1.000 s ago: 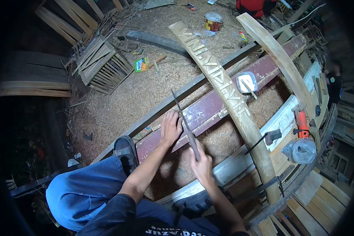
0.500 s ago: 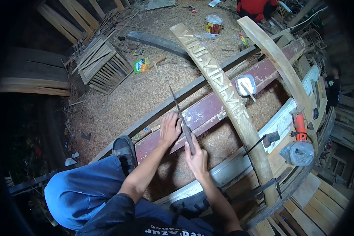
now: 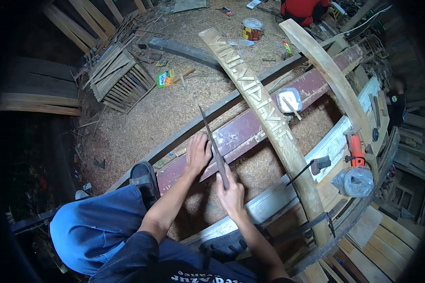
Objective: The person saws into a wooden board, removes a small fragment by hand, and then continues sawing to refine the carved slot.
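Observation:
A hand saw (image 3: 209,132), seen nearly edge-on, points away from me across the maroon beam (image 3: 236,132). Its handle is wrapped by the fingers of my right hand (image 3: 231,195), which is over the gap on the near side of the beam. My left hand (image 3: 198,153) presses down on the beam just left of the blade, fingers together and bent. A thin light strip of wood (image 3: 180,152) pokes out from beneath its left side. To the right, a curved plank (image 3: 257,96) bearing raised wood strips in letter-like shapes lies across the beams.
A tub of white paste (image 3: 288,100) with a stick sits on the beam beyond the plank. An orange power tool (image 3: 355,150) and a plastic bag (image 3: 356,181) lie at right. A slatted crate (image 3: 120,80) and a can (image 3: 252,30) stand on the shavings. A person in red (image 3: 303,9) crouches behind.
My right hand has drawn the saw slightly back toward me. My left hand stays pressed at the same place on the beam. The whole view has shifted a little.

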{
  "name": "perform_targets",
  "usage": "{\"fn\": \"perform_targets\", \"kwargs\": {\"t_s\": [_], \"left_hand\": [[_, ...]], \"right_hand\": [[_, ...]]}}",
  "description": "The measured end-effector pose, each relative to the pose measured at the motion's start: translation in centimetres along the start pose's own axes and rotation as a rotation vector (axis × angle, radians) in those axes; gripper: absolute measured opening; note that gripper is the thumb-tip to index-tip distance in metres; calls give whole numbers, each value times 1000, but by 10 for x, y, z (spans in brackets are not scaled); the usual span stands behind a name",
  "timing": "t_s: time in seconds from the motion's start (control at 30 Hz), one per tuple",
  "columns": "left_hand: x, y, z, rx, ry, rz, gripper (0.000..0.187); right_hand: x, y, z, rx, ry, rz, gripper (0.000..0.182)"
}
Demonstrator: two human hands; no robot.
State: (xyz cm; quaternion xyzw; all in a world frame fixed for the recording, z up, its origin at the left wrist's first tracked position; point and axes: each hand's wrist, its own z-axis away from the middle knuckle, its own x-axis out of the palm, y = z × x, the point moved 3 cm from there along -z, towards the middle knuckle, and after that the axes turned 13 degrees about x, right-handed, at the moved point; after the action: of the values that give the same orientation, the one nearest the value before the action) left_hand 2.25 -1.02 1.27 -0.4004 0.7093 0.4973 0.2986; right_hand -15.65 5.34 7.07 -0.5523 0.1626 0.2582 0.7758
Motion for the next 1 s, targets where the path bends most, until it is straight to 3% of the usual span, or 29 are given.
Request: {"fn": "perform_targets", "kwargs": {"t_s": [0.4,0.5,0.7,0.8,0.9,1.0], "left_hand": [[2,5,3,-4,-27,3,21],[1,2,-3,-40,-29,21,21],[-2,2,-5,-8,-9,20,18],[-3,6,-8,-19,10,57,14],[-5,5,-5,6,0,-4,15],[-3,4,-4,-25,-42,32,15]], "right_hand": [[-6,1,12,65,-19,11,47],[-11,19,15,-117,76,-121,49],[-5,3,1,19,-10,-42,48],[-23,14,17,-108,53,-109,47],[-3,11,8,16,6,15,47],[-8,10,9,-11,21,-54,48]]}}
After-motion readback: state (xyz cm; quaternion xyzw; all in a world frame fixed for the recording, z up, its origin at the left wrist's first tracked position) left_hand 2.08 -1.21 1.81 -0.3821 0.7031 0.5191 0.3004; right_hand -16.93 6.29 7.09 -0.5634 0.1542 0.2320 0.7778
